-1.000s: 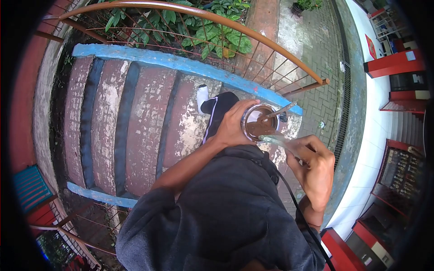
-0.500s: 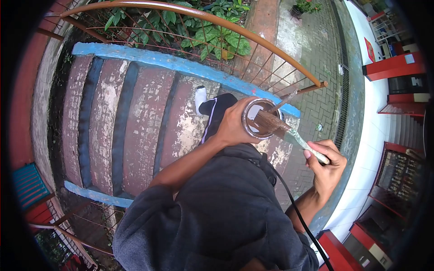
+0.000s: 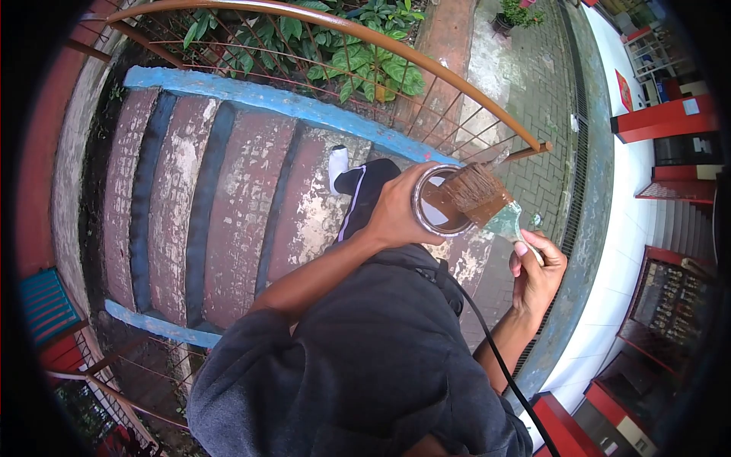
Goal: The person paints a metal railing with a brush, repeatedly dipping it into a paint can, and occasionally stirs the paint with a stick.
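Note:
My left hand (image 3: 402,207) is wrapped round an open paint can (image 3: 419,217) with brown paint (image 3: 439,207) inside. Between the thumb and fingers of my right hand (image 3: 539,266) is the handle of a wide paintbrush (image 3: 499,215). Its bristles, coated in brown, lie over the right side of the can's mouth, their flat face turned up toward me. A stick-like piece (image 3: 499,158) shows just beyond the brush; the brush hides its lower part.
Worn concrete steps (image 3: 247,206) with peeling paint lie below, edged by a blue curb (image 3: 266,99). A brown metal railing (image 3: 365,32) curves along the far side, with leafy plants (image 3: 381,68) behind it. At right are a paved path (image 3: 533,91) and a drain grate (image 3: 580,152).
My right hand has moved slightly left and turned the paintbrush, so the broad face of its bristles now shows. The bristles have come up over the can's rim. My left hand holds nearly still.

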The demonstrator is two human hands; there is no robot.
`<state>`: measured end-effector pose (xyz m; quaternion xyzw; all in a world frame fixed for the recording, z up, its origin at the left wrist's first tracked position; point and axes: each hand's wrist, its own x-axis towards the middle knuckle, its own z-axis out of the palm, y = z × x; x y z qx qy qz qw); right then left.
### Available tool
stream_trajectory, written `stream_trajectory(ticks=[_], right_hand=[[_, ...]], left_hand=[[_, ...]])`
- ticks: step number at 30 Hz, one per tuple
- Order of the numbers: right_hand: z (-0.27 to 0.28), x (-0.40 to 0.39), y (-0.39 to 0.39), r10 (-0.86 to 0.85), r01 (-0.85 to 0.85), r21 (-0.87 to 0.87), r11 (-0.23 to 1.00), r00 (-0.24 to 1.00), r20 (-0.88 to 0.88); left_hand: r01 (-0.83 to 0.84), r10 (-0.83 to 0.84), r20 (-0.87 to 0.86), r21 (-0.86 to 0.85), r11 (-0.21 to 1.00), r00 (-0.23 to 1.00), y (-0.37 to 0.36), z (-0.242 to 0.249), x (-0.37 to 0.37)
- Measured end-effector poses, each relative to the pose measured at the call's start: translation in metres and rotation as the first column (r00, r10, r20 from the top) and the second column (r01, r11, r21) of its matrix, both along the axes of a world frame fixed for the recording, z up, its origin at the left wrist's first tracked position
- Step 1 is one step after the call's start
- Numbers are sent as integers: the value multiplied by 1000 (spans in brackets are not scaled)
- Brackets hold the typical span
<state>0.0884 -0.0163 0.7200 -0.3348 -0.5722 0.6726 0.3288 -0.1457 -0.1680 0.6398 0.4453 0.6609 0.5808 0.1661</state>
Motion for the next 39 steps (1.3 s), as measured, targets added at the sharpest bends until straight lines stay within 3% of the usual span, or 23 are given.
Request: stream_trajectory(ticks=[7, 10, 12, 14, 21, 24, 27, 31, 33, 39], right_hand=[[-20, -11, -6, -31, 13, -96, 995, 982, -187], [-32, -17, -7, -19, 17, -15, 1000, 995, -101], [-36, -17, -8, 2, -5, -22, 1000, 990, -142], [-39, -19, -10, -28, -4, -107, 994, 955, -294], [-56, -27, -14, -39, 18, -71, 997, 950, -311], [-57, -29, -16, -72, 14, -135, 991, 899, -433], [-61, -29, -14, -47, 19, -73, 997, 917, -397], [-55, -30, -13, -73, 20, -118, 993, 882, -466], [-53, -31, -12, -8, -10, -43, 999, 913, -409], [-50, -35, -15, -39, 1, -80, 997, 875, -483]], left_hand=[[-19, 19, 24, -9, 1000, 1000, 3, 7, -1], [-46, 46, -7, 15, 999, 999, 7, 6, 0], [-49, 49, -15, 16, 999, 999, 9, 3, -1], [-50, 50, -19, 18, 999, 999, 12, 2, -3], [-71, 72, -12, 40, 997, 997, 20, 10, -4], [-76, 76, 4, 52, 996, 997, 22, 11, -5], [-83, 83, 12, 51, 995, 997, 24, 16, -4], [-93, 94, -3, 46, 995, 996, 26, 19, -5], [-104, 104, 2, 46, 993, 995, 27, 18, -4], [-98, 97, 20, 70, 993, 995, 28, 28, -6]])
